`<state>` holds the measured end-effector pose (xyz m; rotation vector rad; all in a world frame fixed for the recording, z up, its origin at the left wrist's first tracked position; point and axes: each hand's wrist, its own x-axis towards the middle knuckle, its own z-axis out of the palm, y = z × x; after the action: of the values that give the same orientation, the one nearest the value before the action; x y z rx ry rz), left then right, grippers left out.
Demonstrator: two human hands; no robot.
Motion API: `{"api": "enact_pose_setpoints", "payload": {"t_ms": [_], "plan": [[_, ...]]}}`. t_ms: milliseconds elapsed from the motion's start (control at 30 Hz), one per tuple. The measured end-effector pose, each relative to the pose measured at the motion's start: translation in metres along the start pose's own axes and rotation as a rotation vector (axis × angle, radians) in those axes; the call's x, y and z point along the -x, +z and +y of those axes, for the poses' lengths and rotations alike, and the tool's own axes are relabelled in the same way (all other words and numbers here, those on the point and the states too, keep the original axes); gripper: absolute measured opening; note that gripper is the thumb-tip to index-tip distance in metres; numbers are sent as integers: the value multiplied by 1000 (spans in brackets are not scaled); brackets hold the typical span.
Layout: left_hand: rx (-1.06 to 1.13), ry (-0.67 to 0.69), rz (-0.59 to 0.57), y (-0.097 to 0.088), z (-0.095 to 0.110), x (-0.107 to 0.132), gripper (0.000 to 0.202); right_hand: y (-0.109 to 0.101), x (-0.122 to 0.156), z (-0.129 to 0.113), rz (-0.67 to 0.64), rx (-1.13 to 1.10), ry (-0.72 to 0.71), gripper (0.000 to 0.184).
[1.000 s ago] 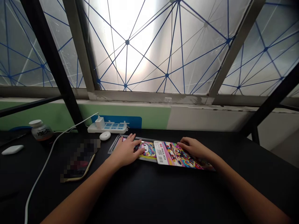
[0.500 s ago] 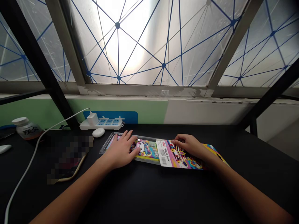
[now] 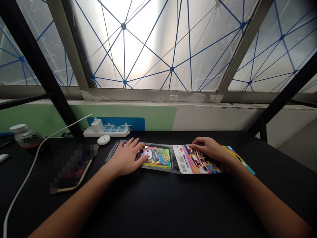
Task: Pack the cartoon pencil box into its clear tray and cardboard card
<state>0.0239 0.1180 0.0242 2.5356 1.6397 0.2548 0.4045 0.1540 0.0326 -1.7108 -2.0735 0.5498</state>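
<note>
On the desk (image 3: 158,205), left grip (image 3: 125,157) open on clear tray (image 3: 155,157), right grip (image 3: 207,149) open on card (image 3: 189,162)

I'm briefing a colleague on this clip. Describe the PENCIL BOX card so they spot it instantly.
On the black desk, the person's hands rest on two flat items. Under the right hand lies a brightly patterned card; unlike the clear plastic tray under the left hand, it carries a white strip printed PENCIL BOX with a barcode.

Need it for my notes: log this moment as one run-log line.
left hand: resting on pencil box in clear blister | right hand: resting on printed card
</note>
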Motion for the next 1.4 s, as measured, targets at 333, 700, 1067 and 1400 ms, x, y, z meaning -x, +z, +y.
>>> {"api": "enact_pose_setpoints", "payload": {"t_ms": [333, 700, 1067, 1400], "plan": [[191, 15, 107, 13, 39, 3, 48, 43, 2, -37, 4, -5, -30, 40], [1095, -42, 453, -1, 15, -8, 23, 30, 2, -28, -117, 12, -48, 44], [1458, -193, 583, 18, 2, -20, 43, 12, -1, -41, -290, 90, -87, 79], [1498, -206, 590, 14, 0, -19, 39, 82, -46, -157, -312, 229, -318, 62]]}}
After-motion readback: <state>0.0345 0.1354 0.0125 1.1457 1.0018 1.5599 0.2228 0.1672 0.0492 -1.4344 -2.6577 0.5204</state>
